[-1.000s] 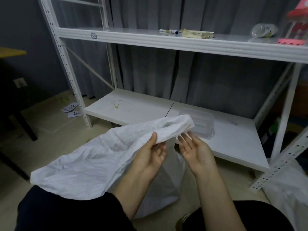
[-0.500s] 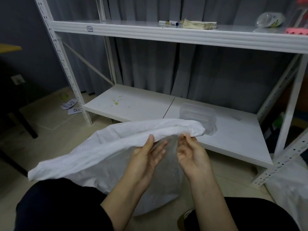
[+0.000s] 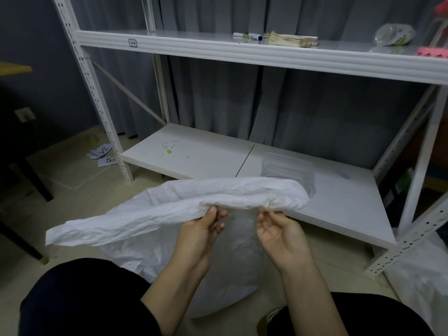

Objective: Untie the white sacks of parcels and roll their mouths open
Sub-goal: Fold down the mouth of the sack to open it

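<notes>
In front of a white shelving rack [image 3: 242, 54], a white sack [image 3: 145, 214] is held up above the pale floor, between two dark-trousered legs. Its mouth is folded over into a thick, crumpled band that runs from the lower left up to the right, where its far end overlaps the front of the lower shelf [image 3: 339, 209]. The band's near edge is gripped by the left hand [image 3: 201, 234], with the thumb laid on the near side and the fingers curled beneath. Just beside it, the same edge is pinched by the curled fingertips of the right hand [image 3: 278, 234], palm turned upward. Below the hands the sack's body is seen hanging down to the floor. A clear plastic box [image 3: 288, 166] is set on the lower shelf, partly hidden behind the band. A marker [image 3: 247, 35] and a stack of papers [image 3: 291, 41] are laid on the upper shelf. Paper labels [image 3: 104, 154] are scattered on the floor at the left, and a second white sack [image 3: 419, 284] is seen at the lower right.
</notes>
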